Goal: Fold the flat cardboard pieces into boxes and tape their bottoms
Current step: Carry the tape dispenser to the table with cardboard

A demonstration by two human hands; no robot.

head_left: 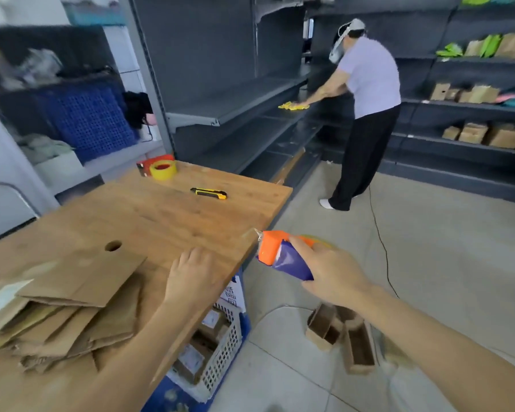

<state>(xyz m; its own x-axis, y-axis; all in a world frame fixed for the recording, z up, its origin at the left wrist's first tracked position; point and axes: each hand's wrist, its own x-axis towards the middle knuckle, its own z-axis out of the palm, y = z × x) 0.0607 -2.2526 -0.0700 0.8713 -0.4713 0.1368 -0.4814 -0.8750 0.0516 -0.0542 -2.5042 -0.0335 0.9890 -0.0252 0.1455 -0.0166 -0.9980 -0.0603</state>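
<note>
A stack of flat cardboard pieces [72,307] lies on the near left of the wooden table [167,215]. My left hand [191,275] rests on the tabletop just right of the stack, its fingers curled down and holding nothing. My right hand [330,272] grips an orange and purple tape dispenser [280,257] in the air off the table's right edge. Folded boxes [342,337] lie on the floor below my right forearm.
A yellow tape roll [163,169] and a yellow utility knife [209,193] lie at the table's far end. A white basket [217,346] of parcels stands under the table. Another person [363,114] wipes dark shelves [244,96] ahead. A black cable [381,242] crosses the floor.
</note>
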